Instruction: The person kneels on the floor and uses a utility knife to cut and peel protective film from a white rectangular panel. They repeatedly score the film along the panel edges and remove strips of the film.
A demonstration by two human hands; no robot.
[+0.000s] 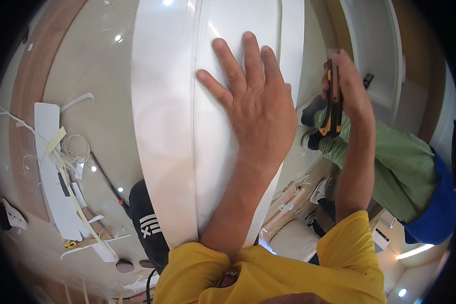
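Note:
A long white panel (169, 101) with a recessed middle runs away from my body. My left hand (263, 106) lies palm down on it, fingers spread wide, holding nothing. To the right, beyond the panel's edge, my right hand (350, 83) is raised and closed around a utility knife (333, 101) with a black and orange handle. The knife's upper end is blurred, so I cannot tell whether its blade is out. The knife is apart from the panel.
At right stands another person in green trousers (397, 162) and a blue top (435, 202). White strips (61, 172) and offcuts litter the floor at left, with a long thin tool (106, 177) nearby. A white cabinet frame (390, 61) rises at far right.

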